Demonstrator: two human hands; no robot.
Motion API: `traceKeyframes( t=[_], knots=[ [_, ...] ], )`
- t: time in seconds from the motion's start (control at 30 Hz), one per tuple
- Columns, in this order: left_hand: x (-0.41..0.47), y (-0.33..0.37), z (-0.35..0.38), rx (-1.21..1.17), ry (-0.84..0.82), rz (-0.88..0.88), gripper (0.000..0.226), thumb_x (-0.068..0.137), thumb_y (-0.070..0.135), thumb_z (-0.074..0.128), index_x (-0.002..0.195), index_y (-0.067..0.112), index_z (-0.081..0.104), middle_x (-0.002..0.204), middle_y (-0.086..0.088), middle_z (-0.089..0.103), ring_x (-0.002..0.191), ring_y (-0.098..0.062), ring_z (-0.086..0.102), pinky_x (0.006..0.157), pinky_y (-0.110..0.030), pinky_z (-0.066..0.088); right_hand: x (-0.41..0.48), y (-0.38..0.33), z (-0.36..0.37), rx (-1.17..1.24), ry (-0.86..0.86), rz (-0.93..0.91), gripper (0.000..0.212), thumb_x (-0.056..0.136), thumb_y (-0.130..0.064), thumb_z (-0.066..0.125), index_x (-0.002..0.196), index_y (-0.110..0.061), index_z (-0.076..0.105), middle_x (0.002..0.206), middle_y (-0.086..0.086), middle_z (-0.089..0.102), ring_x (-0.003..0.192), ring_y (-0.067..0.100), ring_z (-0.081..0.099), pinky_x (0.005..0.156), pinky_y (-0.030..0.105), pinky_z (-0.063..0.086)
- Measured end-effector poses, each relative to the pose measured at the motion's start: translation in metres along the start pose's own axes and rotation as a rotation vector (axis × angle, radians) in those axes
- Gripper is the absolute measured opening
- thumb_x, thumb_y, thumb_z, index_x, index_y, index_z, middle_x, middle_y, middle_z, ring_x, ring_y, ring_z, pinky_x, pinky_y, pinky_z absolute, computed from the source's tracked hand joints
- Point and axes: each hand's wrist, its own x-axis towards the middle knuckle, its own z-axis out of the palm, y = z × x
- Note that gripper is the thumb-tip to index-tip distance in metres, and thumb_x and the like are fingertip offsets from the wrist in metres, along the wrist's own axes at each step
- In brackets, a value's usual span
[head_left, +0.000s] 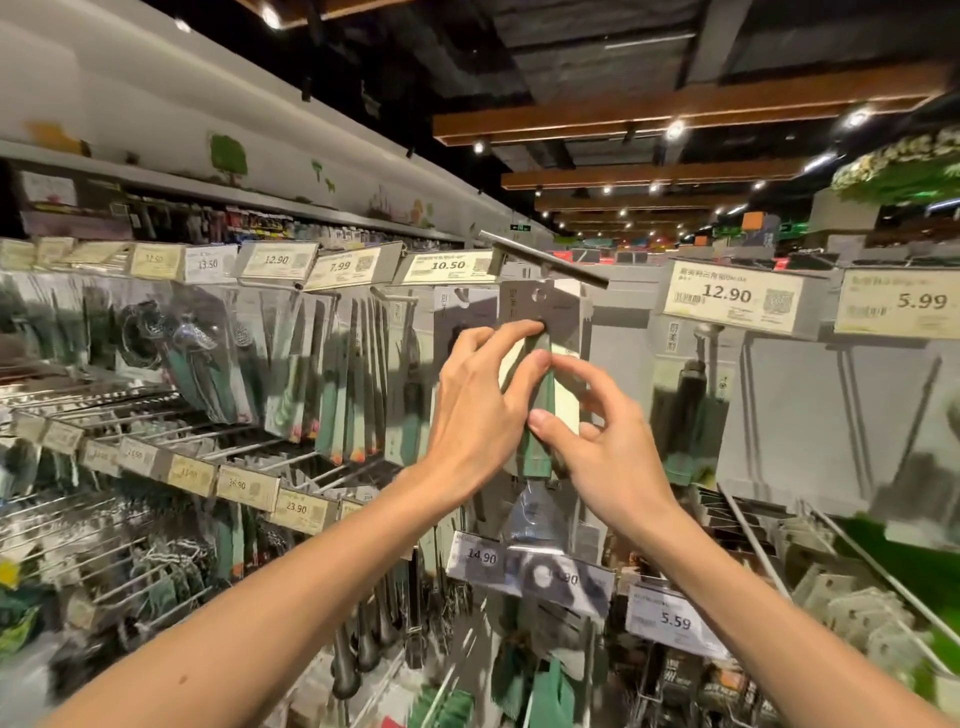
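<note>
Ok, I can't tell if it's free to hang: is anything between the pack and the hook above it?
Nothing visible. The left hand and right hand hold the pack; its top hole sits just below the hook, nothing between.

Head view, body only. Left forearm (260, 613) and right forearm (779, 623): both bare as far as the lower frame edge, slender, smooth. Left hand (472, 410) and right hand (613, 452): bare. Fingernails short, rounded, plain, with a natural sheen.
</note>
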Motion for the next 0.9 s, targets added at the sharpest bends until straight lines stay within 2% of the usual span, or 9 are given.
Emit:
traceKeyframes(
  t=[0.17, 0.2, 0.27, 0.33, 0.43, 0.6, 0.67, 0.77, 0.9],
  knots=[
    [0.019, 0.0, 0.004, 0.096, -0.187, -0.086, 0.04, 0.101, 0.043, 0.047, 0.137, 0.026, 0.055, 0.125, -0.005, 0.062, 0.119, -0.024, 0.052, 0.101, -0.039, 0.041, 0.01, 0.005, 0.0, -0.071, 0.056, 0.024, 0.048, 0.091, -0.024, 0.069, 0.136, -0.03, 0.052, 0.123, -0.022, 0.054, 0.106, -0.018, 0.051, 0.094, 0.02, 0.047],
    [0.023, 0.0, 0.004, 0.099, -0.21, -0.072, 0.038, 0.101, 0.041, 0.049, 0.132, 0.023, 0.058, 0.124, -0.005, 0.064, 0.116, -0.026, 0.055, 0.1, -0.042, 0.044, 0.013, 0.009, -0.001, -0.09, 0.055, 0.037, 0.048, 0.09, -0.025, 0.069, 0.135, -0.031, 0.052, 0.12, -0.021, 0.055, 0.105, -0.015, 0.055, 0.092, 0.022, 0.049],
    [0.028, 0.001, 0.005, 0.124, -0.282, -0.073, 0.027, 0.101, 0.034, 0.052, 0.12, 0.018, 0.062, 0.119, -0.005, 0.065, 0.112, -0.028, 0.056, 0.093, -0.04, 0.046, 0.021, 0.021, -0.003, -0.149, 0.049, 0.085, 0.048, 0.089, -0.03, 0.07, 0.133, -0.029, 0.052, 0.121, -0.012, 0.062, 0.108, 0.013, 0.064, 0.094, 0.041, 0.053],
    [0.034, 0.0, 0.008, 0.173, -0.361, -0.108, 0.012, 0.1, 0.028, 0.054, 0.107, 0.018, 0.058, 0.109, -0.005, 0.061, 0.106, -0.028, 0.057, 0.081, -0.035, 0.043, 0.029, 0.032, -0.003, -0.198, 0.044, 0.151, 0.049, 0.087, -0.035, 0.07, 0.131, -0.026, 0.052, 0.118, 0.002, 0.067, 0.098, 0.021, 0.063, 0.09, 0.047, 0.054],
    [0.043, -0.009, 0.019, 0.207, -0.387, -0.168, 0.011, 0.098, 0.02, 0.059, 0.096, 0.013, 0.05, 0.101, -0.005, 0.059, 0.092, -0.025, 0.059, 0.073, -0.035, 0.045, 0.038, 0.041, -0.002, -0.235, 0.038, 0.187, 0.035, 0.089, -0.028, 0.069, 0.12, -0.025, 0.053, 0.092, -0.003, 0.067, 0.082, 0.016, 0.061, 0.074, 0.032, 0.05],
    [0.05, -0.022, 0.032, 0.208, -0.402, -0.203, 0.028, 0.096, 0.01, 0.061, 0.124, 0.008, 0.057, 0.111, -0.006, 0.069, 0.099, -0.024, 0.065, 0.089, -0.044, 0.055, 0.044, 0.043, -0.001, -0.306, 0.0, 0.202, 0.043, 0.092, -0.023, 0.067, 0.128, -0.025, 0.045, 0.088, -0.009, 0.062, 0.069, 0.007, 0.06, 0.052, 0.009, 0.041],
    [0.051, -0.024, 0.03, 0.212, -0.426, -0.205, 0.029, 0.097, 0.01, 0.059, 0.126, 0.008, 0.055, 0.113, -0.006, 0.067, 0.098, -0.025, 0.065, 0.087, -0.044, 0.055, 0.042, 0.043, -0.004, -0.327, -0.033, 0.204, 0.048, 0.092, -0.022, 0.066, 0.133, -0.026, 0.042, 0.104, -0.004, 0.064, 0.078, 0.007, 0.062, 0.06, 0.009, 0.044],
    [0.05, -0.023, 0.025, 0.199, -0.479, -0.179, 0.04, 0.1, 0.012, 0.055, 0.139, 0.013, 0.048, 0.124, -0.007, 0.064, 0.105, -0.03, 0.064, 0.091, -0.044, 0.054, 0.037, 0.042, -0.013, -0.377, -0.065, 0.195, 0.052, 0.093, -0.026, 0.065, 0.137, -0.033, 0.04, 0.13, 0.0, 0.059, 0.107, 0.017, 0.06, 0.095, 0.032, 0.048],
    [0.037, -0.013, 0.014, 0.138, -0.538, -0.15, 0.041, 0.103, 0.019, 0.05, 0.143, 0.014, 0.045, 0.128, -0.005, 0.059, 0.094, -0.019, 0.064, 0.088, -0.034, 0.05, 0.017, 0.03, -0.023, -0.448, -0.092, 0.298, 0.06, 0.098, -0.036, 0.055, 0.151, -0.022, 0.03, 0.153, 0.003, 0.041, 0.132, 0.021, 0.047, 0.109, 0.037, 0.036]
  ],
)
